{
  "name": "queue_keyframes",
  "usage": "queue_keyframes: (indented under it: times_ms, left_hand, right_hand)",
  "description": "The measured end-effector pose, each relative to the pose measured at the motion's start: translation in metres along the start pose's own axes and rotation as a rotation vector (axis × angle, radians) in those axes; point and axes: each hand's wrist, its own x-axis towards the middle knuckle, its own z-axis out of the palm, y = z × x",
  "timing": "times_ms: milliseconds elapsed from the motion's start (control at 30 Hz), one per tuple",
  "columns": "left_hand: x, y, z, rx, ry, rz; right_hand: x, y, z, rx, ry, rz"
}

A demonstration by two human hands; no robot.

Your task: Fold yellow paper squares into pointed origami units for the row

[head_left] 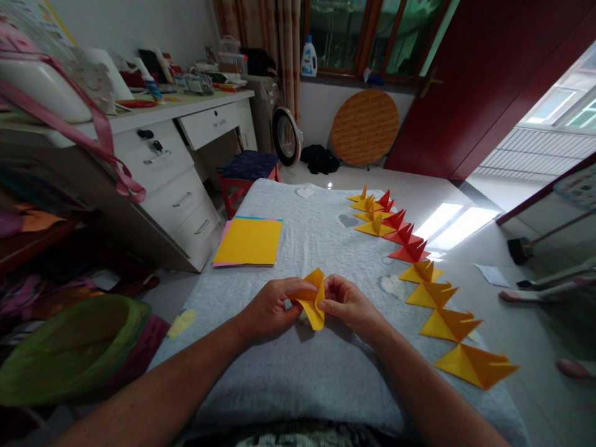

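Between my two hands, above the cloth-covered table, is a partly folded piece of yellow origami paper. My left hand pinches its left side, thumb below and fingers behind. On the right edge, the thumb and fingers of my right hand close on the paper. Its flaps stand apart, with a point at the top and another at the bottom. A stack of square coloured paper, yellow on top with pink and blue edges showing, lies to the left. Along the right edge run several folded yellow origami pieces and red origami pieces.
A green-lined bin stands left of the table, below a white desk with drawers. Beyond the far end are a stool and a washing machine with its door ajar. Another person's feet show at the right.
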Motion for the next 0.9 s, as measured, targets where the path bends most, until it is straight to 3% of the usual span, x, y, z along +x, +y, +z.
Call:
queue_keyframes:
  times_ms: [367,533,700,900]
  left_hand:
    - [-0.0023,0.0038,0.003,-0.045,-0.004,-0.04]
    - [0.0003,0.0069,0.0008,-0.001,0.016,0.031]
    - [0.0004,0.0071,0.0007,0.053,-0.026,0.049]
    - [0.0007,0.0032,0.0043,0.028,0.004,0.006]
  right_hand:
    - [0.0026,0.0012,-0.0018,-0.08,0.095,0.015]
    - [0.0031,0.0002,-0.0017,-0.099,0.135,-0.006]
    - [0.0027,0.002,0.0,-0.155,0.158,-0.065]
    - [0.0011,0.0035,0.0017,-0.332,0.194,-0.173]
